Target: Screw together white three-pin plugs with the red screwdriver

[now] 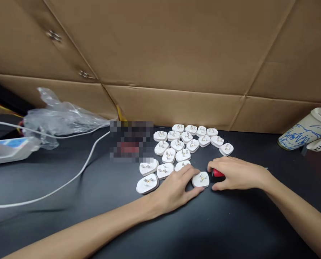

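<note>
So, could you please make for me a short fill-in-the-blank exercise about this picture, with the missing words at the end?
1. The left hand touches a plug whose body is ____ in colour.
2. The right hand holds an object whose brightest colour is ____.
3. The metal prongs of this plug point ____, away from the table.
4. The lidded cup is near the ____ edge of the picture.

Missing words: white; red; upward; right.

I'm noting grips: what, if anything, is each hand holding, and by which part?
The left hand grips a white plug by its far and near edges; the right hand holds a mostly hidden tool by its red handle.
</note>
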Available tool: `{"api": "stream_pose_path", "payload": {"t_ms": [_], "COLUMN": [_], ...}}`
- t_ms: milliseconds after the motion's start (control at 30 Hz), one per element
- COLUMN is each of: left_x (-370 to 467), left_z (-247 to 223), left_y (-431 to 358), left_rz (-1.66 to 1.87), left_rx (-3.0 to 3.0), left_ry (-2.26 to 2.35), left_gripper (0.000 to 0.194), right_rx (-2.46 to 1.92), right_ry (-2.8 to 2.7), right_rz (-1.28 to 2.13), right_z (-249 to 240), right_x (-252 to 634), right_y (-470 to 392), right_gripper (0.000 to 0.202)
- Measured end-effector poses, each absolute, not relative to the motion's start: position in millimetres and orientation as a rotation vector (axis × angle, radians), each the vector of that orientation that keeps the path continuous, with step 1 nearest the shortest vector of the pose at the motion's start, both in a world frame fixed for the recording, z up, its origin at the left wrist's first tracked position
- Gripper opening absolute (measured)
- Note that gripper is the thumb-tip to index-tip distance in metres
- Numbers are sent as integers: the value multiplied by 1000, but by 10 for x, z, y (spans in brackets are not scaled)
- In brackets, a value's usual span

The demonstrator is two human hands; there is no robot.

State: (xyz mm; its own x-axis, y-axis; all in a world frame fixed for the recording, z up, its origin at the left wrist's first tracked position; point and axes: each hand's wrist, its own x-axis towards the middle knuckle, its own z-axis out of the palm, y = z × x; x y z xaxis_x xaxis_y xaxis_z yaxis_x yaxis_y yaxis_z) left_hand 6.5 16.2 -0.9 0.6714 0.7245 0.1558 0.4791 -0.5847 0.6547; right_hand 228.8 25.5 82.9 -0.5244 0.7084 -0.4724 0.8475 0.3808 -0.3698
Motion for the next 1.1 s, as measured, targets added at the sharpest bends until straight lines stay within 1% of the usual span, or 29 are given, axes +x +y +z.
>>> {"api": "stream_pose_path", "payload": {"t_ms": [300,467,567,933,1100], "left_x": [74,63,55,49,47], "left_z": [-41,-57,-79,-69,-82], "left_y": [171,177,178,190,187], "left_rz": [551,530,548,530,531], "left_rx": [2338,2365,2380,2399,2393], "left_ry": [870,870,864,881,875], "left_gripper": [21,23,24,23,24], "right_rx": [1425,1408,1392,1451,1453], "right_ry": [2627,2670,2684,2688,2678], "right_rz": [-769,-728,-741,-789,-821], "right_z": [869,771,710,646,651], "right_x": [2201,2130,2127,2104,2098], "right_y": [190,152,152,173,190], "right_gripper": [10,24,29,32,30]}}
